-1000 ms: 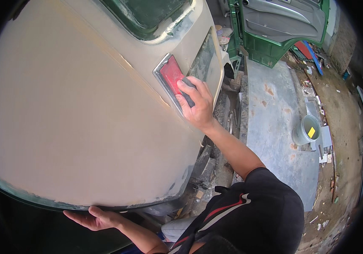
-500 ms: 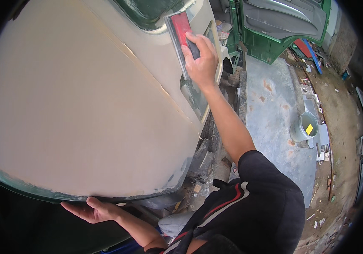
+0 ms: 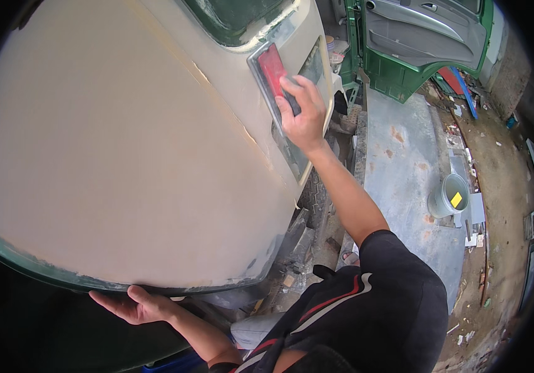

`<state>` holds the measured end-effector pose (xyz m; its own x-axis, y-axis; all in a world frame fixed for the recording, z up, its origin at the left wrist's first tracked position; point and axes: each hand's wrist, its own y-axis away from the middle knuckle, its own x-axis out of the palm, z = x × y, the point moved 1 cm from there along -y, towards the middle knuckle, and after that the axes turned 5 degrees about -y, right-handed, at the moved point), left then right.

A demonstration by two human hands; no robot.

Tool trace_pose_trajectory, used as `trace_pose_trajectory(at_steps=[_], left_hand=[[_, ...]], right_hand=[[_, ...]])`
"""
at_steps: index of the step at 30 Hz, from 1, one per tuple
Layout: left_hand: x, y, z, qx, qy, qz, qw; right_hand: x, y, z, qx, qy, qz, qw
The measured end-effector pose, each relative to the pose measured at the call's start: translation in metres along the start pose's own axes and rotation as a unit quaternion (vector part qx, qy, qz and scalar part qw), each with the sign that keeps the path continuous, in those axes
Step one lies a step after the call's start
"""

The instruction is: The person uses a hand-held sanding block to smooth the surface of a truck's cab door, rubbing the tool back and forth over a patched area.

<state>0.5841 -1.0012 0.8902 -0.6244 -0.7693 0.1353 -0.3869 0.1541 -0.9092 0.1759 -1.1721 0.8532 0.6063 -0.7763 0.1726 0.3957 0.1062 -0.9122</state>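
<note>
A large beige, filler-coated vehicle body panel fills the left of the view. My right hand grips a red sanding block and presses it flat against the panel's upper right part, just below a green window edge. My left hand lies palm up under the panel's lower rim, fingers spread, touching the edge. My black sleeve with red and white stripes shows at the bottom.
A green open vehicle door stands at the upper right. A grey metal can with a yellow label sits on the concrete slab. Scraps and debris litter the dirt ground at the right. Dark vehicle parts lie below the panel.
My right hand slid the red block up the panel, then slightly back down and right. My left hand stayed under the lower rim.
</note>
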Motion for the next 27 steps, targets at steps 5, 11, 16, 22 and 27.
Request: trace_pose_trajectory(at_steps=[5, 11, 16, 22, 27], left_hand=[[0.003, -0.001, -0.003, 0.004, 0.005, -0.013, 1.0], [0.003, 0.001, -0.001, 0.004, -0.016, -0.012, 1.0], [0.001, -0.002, -0.004, 0.012, -0.019, -0.017, 1.0], [-0.005, 0.0, -0.002, 0.015, -0.034, -0.014, 0.999], [-0.003, 0.006, 0.001, 0.053, -0.072, -0.026, 0.996]], right_hand=[[-0.003, 0.036, 0.022, 0.018, -0.032, 0.023, 0.999], [0.001, -0.008, 0.005, -0.024, 0.022, 0.001, 0.999], [-0.019, 0.059, 0.024, -0.039, -0.028, 0.06, 0.997], [-0.008, 0.035, 0.017, -0.023, -0.022, 0.035, 0.999], [-0.03, 0.101, 0.004, -0.026, -0.021, 0.07, 0.997]])
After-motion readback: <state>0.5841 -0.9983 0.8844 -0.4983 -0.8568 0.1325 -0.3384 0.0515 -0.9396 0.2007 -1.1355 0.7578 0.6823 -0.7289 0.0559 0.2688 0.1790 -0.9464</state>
